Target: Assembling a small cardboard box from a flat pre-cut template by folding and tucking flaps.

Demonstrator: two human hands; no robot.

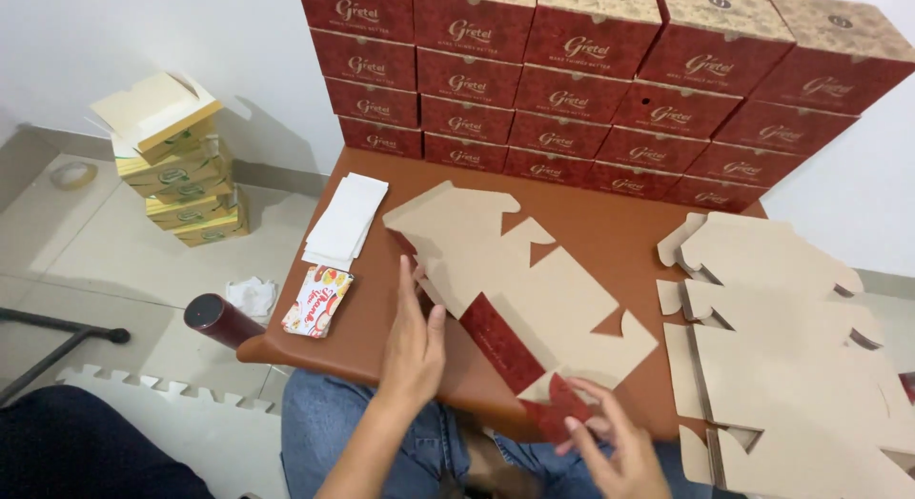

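From the head camera, a flat box blank (519,280) lies unfolded on the brown table (610,223). The left hand (415,342), fingers together, presses its edge, seemingly to steady it. The right hand (610,442) pinches the red corner flap, fingers clamped, creasing it upward.

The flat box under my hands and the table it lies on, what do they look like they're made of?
Flat box: seemingly thin paperboard, matte tan inside, red printed outside; die-cut flaps and fold lines show. Table: smooth brown top with a soft sheen, perhaps laminate or vinyl; hard to tell.
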